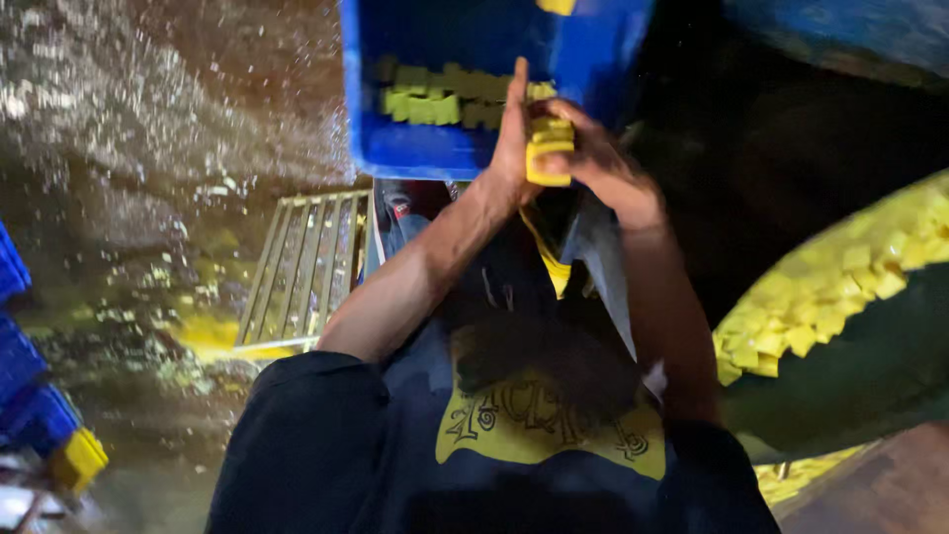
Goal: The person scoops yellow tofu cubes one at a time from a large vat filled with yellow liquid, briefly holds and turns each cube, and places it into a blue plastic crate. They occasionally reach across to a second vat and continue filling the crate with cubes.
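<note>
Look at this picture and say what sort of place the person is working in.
Probably a food-processing or packing workplace. The hands hold a stack of yellow cut pieces over a blue plastic crate holding more, another heap of yellow pieces lies at the right, and the floor is wet.

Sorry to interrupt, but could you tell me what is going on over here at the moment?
A person in a dark shirt holds a small stack of yellow blocks between both hands, the left hand flat against one side and the right hand wrapped around the other. The stack is at the near edge of a blue crate that already has a row of yellow blocks inside. A big heap of the same yellow pieces lies to the right, and a metal grate sits on the wet floor to the left.
</note>
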Tool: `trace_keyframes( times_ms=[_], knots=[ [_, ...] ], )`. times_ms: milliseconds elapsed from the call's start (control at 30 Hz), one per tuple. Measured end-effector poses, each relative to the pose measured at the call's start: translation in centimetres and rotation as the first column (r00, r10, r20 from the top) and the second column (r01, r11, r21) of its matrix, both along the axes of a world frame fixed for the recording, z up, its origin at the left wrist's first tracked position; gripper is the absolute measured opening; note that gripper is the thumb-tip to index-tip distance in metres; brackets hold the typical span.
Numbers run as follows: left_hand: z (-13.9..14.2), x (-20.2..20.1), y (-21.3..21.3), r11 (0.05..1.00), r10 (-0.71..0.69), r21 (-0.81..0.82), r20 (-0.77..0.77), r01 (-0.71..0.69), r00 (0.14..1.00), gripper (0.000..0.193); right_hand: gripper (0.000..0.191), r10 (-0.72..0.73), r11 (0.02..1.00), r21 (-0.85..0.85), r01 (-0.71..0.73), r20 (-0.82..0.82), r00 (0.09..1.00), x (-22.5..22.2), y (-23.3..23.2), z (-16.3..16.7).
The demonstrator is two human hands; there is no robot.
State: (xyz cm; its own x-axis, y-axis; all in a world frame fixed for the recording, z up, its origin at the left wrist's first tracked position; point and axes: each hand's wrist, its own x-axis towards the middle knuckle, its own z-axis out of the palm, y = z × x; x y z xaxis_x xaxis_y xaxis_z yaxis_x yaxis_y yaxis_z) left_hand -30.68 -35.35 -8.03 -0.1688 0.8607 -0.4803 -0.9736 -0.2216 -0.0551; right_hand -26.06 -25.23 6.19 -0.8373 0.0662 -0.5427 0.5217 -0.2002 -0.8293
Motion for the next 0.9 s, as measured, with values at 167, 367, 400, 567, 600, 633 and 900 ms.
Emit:
trace_keyframes(
  times_ms=[167, 367, 400, 567, 600, 633, 900],
  knots=[
    [-5.0, -8.3, -2.9, 0.919, 0.112, -0.384, 0.030, -0.092, 0.993, 0.086, 0.053, -0.155, 0.919, -0.358, 0.167, 0.061, 0.986, -8.5, -1.8, -11.5],
    [-6.1, -11.4, -9.1, 0.583, 0.164, -0.761, -0.232, -0.284, 0.959, 0.082, 0.043, -0.176, 0.946, 0.290, 0.147, 0.077, 0.981, -20.4, -6.4, -19.0],
    [-5.9, -11.0, -10.2, 0.596, 0.134, -0.766, -0.202, -0.242, 0.970, 0.081, 0.043, -0.133, 0.872, 0.484, 0.074, 0.088, 0.987, -21.4, -7.8, -19.7],
    [-4.2, -7.8, -14.2, 0.681, 0.040, -0.720, -0.142, -0.131, 0.989, 0.086, 0.044, -0.040, 0.628, 0.760, -0.168, 0.247, 0.968, -20.6, -12.0, -21.4],
    [-4.2, -7.4, -14.7, 0.680, 0.019, -0.721, -0.166, -0.134, 0.986, 0.086, 0.045, -0.044, 0.665, 0.733, -0.141, 0.227, 0.973, -20.0, -11.9, -21.4],
    [-4.3, -7.1, -15.3, 0.679, -0.007, -0.723, -0.181, -0.128, 0.983, 0.086, 0.045, -0.060, 0.716, 0.690, -0.105, 0.211, 0.976, -19.2, -11.4, -21.3],
    [-7.2, -8.1, -17.6, 0.679, -0.288, -0.731, -0.349, -0.066, 0.892, 0.059, 0.048, -0.509, 0.860, 0.047, 0.509, 0.002, 0.861, -10.0, -7.7, -16.0]
  ],
)
